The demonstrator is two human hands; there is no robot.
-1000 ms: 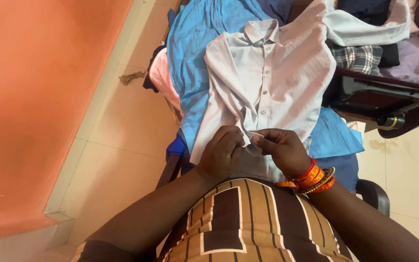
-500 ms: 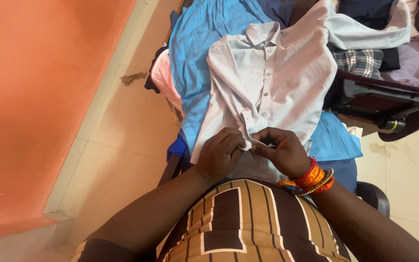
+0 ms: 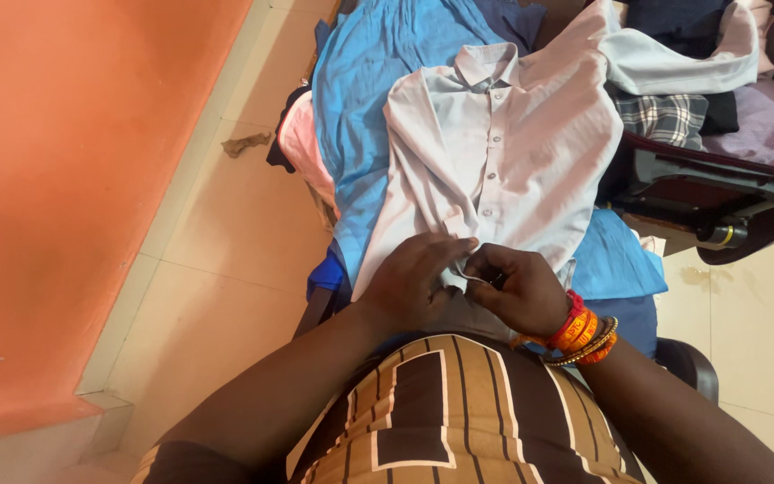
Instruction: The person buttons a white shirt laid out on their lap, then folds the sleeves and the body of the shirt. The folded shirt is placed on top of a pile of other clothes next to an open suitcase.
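While pinching the shirt hem below the buttoned placket, both hands closed on fabric. Upper buttons done; lowest apparently left.

Soft, even daylight fills the scene, bright enough that the pale grey shirt and the cream floor tiles read clearly, with no hard glare. Shadows are faint and diffuse: a dark patch under the chair at the far right, and dimness where the two hands meet over the shirt's hem. The orange wall on the left tints its surroundings warmly, straight lines bow slightly toward the edges, and the striped top nearest the camera looks a little soft.
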